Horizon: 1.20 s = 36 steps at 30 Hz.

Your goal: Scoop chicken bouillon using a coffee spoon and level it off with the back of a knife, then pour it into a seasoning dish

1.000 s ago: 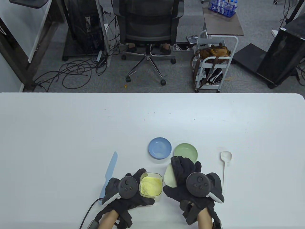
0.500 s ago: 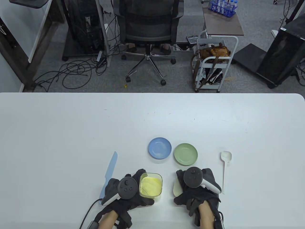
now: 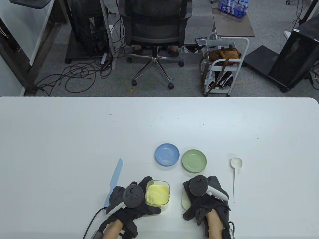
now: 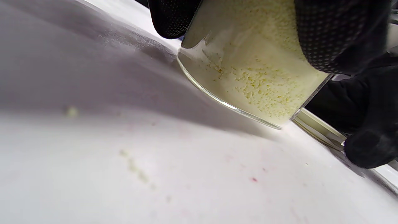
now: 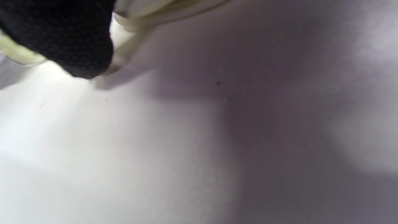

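Note:
A clear square container (image 3: 158, 193) of yellow chicken bouillon (image 4: 264, 77) stands open near the table's front edge. My left hand (image 3: 135, 199) grips it from its left side, fingers curled round its wall. My right hand (image 3: 203, 199) holds the container's pale lid (image 3: 185, 201) low over the table to the right of the container; the lid (image 5: 149, 15) is mostly hidden under the glove. A white coffee spoon (image 3: 235, 174) lies to the right. A light blue knife (image 3: 114, 181) lies to the left. A blue dish (image 3: 167, 154) and a green dish (image 3: 194, 160) sit behind the container.
The white table (image 3: 74, 139) stretches wide behind the dishes. A cable (image 3: 92, 221) runs from my left wrist off the front edge. Beyond the table stand an office chair (image 3: 155, 29) and a small cart (image 3: 224, 64) on the floor.
My right hand has drawn the lid back from beside the green dish toward the front edge and lowered it. The left hand and container have not moved.

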Tool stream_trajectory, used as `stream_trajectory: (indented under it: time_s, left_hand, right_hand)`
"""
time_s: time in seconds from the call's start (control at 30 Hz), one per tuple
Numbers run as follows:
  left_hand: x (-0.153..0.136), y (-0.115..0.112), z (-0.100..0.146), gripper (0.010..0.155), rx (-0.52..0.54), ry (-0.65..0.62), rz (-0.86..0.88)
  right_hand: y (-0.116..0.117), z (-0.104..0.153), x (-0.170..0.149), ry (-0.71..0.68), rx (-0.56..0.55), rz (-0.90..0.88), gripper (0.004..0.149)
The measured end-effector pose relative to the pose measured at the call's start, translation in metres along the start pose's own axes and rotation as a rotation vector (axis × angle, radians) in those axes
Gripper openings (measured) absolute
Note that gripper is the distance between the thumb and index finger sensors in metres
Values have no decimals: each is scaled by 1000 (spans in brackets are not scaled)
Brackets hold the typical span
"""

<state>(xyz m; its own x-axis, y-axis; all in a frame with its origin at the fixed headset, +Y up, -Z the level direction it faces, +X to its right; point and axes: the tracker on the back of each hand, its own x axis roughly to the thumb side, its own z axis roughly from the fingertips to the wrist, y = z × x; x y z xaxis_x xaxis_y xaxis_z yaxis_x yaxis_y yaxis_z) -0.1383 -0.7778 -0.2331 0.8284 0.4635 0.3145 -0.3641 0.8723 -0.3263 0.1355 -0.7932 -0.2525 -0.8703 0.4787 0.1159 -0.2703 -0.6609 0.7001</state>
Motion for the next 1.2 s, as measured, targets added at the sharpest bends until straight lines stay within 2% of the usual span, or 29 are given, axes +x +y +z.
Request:
stream_trajectory:
  time_s: [0.13,0.27,0.33,0.53,0.67,0.77,0.9,0.97,1.2]
  left_hand:
    - [0,0,0,123,0,-1,0]
    - [0,0,0,123,1,-2,0]
    - [0,0,0,123,-1,-2,0]
    - [0,0,1,123,-6,-3,-1]
    - [0,1,1,123,-8,-3,-1]
    - [0,1,1,123,-9,-4,-1]
    - [0,1,1,122,-11,-6,-1]
    - [0,1,1,122,-10,-6,-1]
    - [0,1,1,122,-9,-6,-1]
  right_hand:
    - [-14,17,2,-76,-91,-60,107]
    - [-32,43,-1,-64,-281,-67,102]
    - [-38,53,-9,-13,-377,-100,102]
    - [-41,68,-61,288,-669,-208,100]
    - [-35,76,-85,542,-781,-336,97]
    - [-32,77,-96,638,-797,-350,96]
    - [-26,71,-106,710,-741,-356,90]
    - [-26,71,-107,740,-777,-316,86]
    - [-28,61,-111,856,-654,-303,74]
